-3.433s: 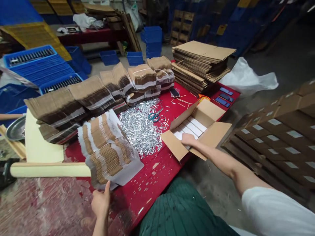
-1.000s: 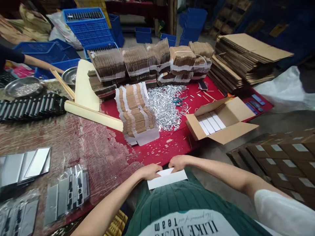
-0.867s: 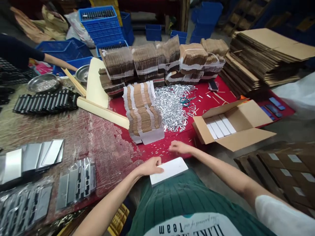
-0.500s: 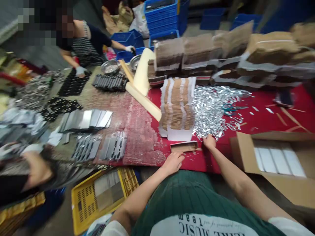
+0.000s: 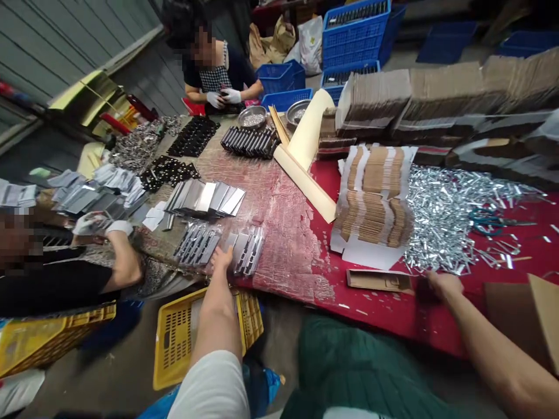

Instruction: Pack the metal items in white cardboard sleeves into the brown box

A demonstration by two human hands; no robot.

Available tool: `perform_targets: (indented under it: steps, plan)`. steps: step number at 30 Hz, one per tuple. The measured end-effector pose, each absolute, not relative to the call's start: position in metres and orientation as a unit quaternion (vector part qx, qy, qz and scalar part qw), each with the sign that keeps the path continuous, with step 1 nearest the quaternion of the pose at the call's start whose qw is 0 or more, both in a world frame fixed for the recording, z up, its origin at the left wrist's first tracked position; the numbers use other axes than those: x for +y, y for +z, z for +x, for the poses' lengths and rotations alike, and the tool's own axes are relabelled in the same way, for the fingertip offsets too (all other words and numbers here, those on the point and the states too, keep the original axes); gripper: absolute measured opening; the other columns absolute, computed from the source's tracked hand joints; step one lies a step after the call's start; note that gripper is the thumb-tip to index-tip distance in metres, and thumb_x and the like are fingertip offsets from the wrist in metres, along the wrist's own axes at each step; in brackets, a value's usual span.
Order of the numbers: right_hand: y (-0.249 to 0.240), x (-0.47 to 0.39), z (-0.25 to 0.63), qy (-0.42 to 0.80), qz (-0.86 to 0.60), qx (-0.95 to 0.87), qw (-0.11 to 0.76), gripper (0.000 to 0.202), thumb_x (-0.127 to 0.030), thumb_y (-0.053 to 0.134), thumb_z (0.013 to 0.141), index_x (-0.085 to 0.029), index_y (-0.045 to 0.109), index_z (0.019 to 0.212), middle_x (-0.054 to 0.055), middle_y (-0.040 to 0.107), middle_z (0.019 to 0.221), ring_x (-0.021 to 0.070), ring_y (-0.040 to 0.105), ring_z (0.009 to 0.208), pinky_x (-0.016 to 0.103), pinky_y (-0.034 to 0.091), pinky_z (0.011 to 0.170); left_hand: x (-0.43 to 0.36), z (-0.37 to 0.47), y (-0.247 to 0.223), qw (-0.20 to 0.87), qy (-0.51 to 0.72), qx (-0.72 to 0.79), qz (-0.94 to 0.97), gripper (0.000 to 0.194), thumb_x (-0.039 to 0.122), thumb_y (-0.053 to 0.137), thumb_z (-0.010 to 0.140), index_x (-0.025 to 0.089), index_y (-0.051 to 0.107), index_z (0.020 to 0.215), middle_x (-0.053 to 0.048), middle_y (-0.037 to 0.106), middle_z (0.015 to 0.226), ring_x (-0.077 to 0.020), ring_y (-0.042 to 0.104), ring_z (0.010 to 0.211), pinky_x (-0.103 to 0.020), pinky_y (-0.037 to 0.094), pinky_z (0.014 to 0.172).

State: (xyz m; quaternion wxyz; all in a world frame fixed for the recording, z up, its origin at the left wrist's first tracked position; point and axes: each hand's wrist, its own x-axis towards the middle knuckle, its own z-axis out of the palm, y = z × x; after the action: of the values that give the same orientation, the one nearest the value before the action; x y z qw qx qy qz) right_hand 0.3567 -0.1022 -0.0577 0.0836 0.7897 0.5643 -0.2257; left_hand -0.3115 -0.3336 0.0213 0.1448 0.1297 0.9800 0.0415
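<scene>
My left hand is stretched out to the left, fingers apart, touching the near end of a group of grey plates in clear plastic bags. A second bagged group lies just left of it. At the near edge of a heap of small shiny metal clips is my right hand, its fingers drawn together; what they hold, if anything, is hidden. An open, narrow cardboard box lies left of that hand. Behind the box stand stacked folded cardboard pieces.
Teal scissors lie by the clips. A cardboard carton is at the right edge. Rolled cream sheets cross the table middle. Grey plates lie farther back. Two co-workers with gloved hands work at the left and far side.
My left hand has moved from beside the narrow box leftward to the bagged plates, its fingers spreading. My right hand stays at the clip heap's edge. The view has swung left.
</scene>
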Motion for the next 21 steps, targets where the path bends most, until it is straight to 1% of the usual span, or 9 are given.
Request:
perform_targets:
  steps: [1, 3, 5, 7, 10, 12, 15, 18, 21]
  plan:
    - [-0.048, -0.112, 0.361, -0.237, 0.800, 0.540, 0.107, 0.032, -0.039, 0.048, 0.081, -0.015, 0.064, 0.065, 0.025, 0.062, 0.072, 0.0308, 0.062, 0.070, 0.038, 0.042, 0.056, -0.333, -0.315, 0.015, 0.155, 0.039, 0.978, 0.131, 0.071, 0.057, 0.034, 0.083, 0.008, 0.035, 0.134, -0.026, 0.044, 0.131, -0.0376, 0.042, 0.121, -0.051, 0.037, 0.093]
    - [-0.029, -0.138, 0.362, -0.269, 0.793, 0.528, 0.140, 0.026, -0.040, 0.052, 0.078, -0.018, 0.063, 0.072, 0.022, 0.064, 0.084, 0.0298, 0.062, 0.081, 0.037, 0.042, 0.064, -0.328, -0.310, 0.001, 0.151, 0.037, 0.979, 0.130, 0.075, 0.063, 0.033, 0.080, 0.009, 0.035, 0.133, -0.026, 0.042, 0.133, -0.0396, 0.039, 0.122, -0.055, 0.035, 0.093]
    - [-0.013, -0.166, 0.351, -0.301, 0.739, 0.590, 0.121, 0.020, -0.037, 0.052, 0.079, -0.020, 0.060, 0.076, 0.014, 0.065, 0.084, 0.0265, 0.061, 0.082, 0.034, 0.043, 0.069, -0.322, -0.288, -0.012, 0.108, 0.045, 0.984, 0.132, 0.081, 0.069, 0.034, 0.077, 0.011, 0.033, 0.133, -0.026, 0.038, 0.135, -0.0409, 0.034, 0.125, -0.059, 0.032, 0.093]
    - [-0.007, -0.189, 0.329, -0.300, 0.707, 0.634, 0.087, 0.021, -0.038, 0.048, 0.081, -0.020, 0.059, 0.083, 0.010, 0.065, 0.083, 0.0243, 0.061, 0.080, 0.032, 0.043, 0.071, -0.320, -0.252, -0.020, 0.057, 0.060, 0.984, 0.156, 0.082, 0.069, 0.038, 0.076, 0.011, 0.033, 0.133, -0.024, 0.040, 0.133, -0.0390, 0.036, 0.123, -0.060, 0.030, 0.095]
    - [-0.011, -0.201, 0.292, -0.222, 0.753, 0.618, 0.047, 0.041, -0.046, 0.040, 0.085, -0.015, 0.053, 0.107, 0.016, 0.061, 0.101, 0.0277, 0.060, 0.089, 0.035, 0.045, 0.071, -0.315, -0.190, -0.021, 0.048, 0.072, 0.969, 0.232, 0.078, 0.062, 0.044, 0.077, 0.009, 0.034, 0.134, -0.024, 0.044, 0.128, -0.0362, 0.039, 0.120, -0.060, 0.030, 0.096]
    - [-0.016, -0.198, 0.275, -0.209, 0.778, 0.589, 0.062, 0.045, -0.043, 0.035, 0.087, -0.011, 0.048, 0.117, 0.020, 0.059, 0.107, 0.0292, 0.060, 0.093, 0.036, 0.045, 0.072, -0.310, -0.153, -0.017, 0.078, 0.071, 0.950, 0.294, 0.078, 0.058, 0.046, 0.078, 0.008, 0.033, 0.136, -0.026, 0.042, 0.131, -0.0369, 0.037, 0.123, -0.060, 0.030, 0.096]
    - [-0.021, -0.192, 0.275, -0.246, 0.779, 0.570, 0.085, 0.042, -0.034, 0.030, 0.089, -0.013, 0.050, 0.118, 0.019, 0.062, 0.099, 0.0284, 0.061, 0.091, 0.037, 0.045, 0.074, -0.301, -0.101, -0.010, 0.089, 0.063, 0.905, 0.411, 0.068, 0.050, 0.046, 0.083, 0.013, 0.034, 0.138, -0.025, 0.033, 0.140, -0.0384, 0.025, 0.132, -0.063, 0.024, 0.099]
    - [-0.021, -0.198, 0.300, -0.251, 0.805, 0.533, 0.067, 0.043, -0.038, 0.031, 0.088, -0.014, 0.056, 0.113, 0.019, 0.064, 0.097, 0.0296, 0.061, 0.091, 0.036, 0.045, 0.072, -0.301, -0.051, -0.007, 0.091, 0.071, 0.807, 0.580, 0.052, 0.039, 0.047, 0.085, 0.023, 0.042, 0.134, -0.017, 0.023, 0.149, -0.0359, 0.011, 0.138, -0.064, 0.012, 0.104]
    - [-0.021, -0.215, 0.324, -0.284, 0.823, 0.489, 0.057, 0.039, -0.035, 0.036, 0.085, -0.014, 0.059, 0.109, 0.017, 0.065, 0.097, 0.0273, 0.062, 0.089, 0.033, 0.045, 0.070, -0.312, -0.009, -0.014, 0.127, 0.061, 0.688, 0.712, 0.047, 0.024, 0.050, 0.084, 0.026, 0.046, 0.131, -0.013, 0.025, 0.150, -0.0333, 0.012, 0.139, -0.063, 0.007, 0.106]
